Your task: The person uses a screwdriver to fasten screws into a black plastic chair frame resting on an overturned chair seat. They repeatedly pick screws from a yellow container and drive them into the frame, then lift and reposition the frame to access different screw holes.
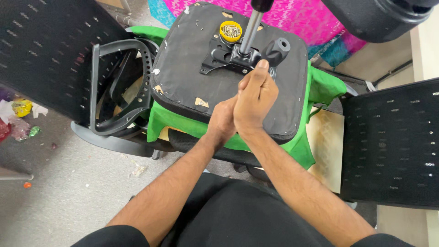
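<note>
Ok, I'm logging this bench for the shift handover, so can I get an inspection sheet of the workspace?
Surface: upturned chair seat, black underside up, resting on green cloth.
Job's things: black metal mechanism plate with gas cylinder standing upright; black knob beside it.
Clutter: yellow tub of screws on the seat; wrappers on the floor at left.
Hands: left hand and right hand pressed together; right thumb touches the plate.
Cables: nothing seen.
Surroundings: mesh chair backs on both sides; loose armrest frame; grey carpet.

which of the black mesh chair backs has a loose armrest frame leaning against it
The mesh chair back on the left: a grey looped armrest frame leans against it. The mesh chair back on the right has nothing propped on it.
</note>
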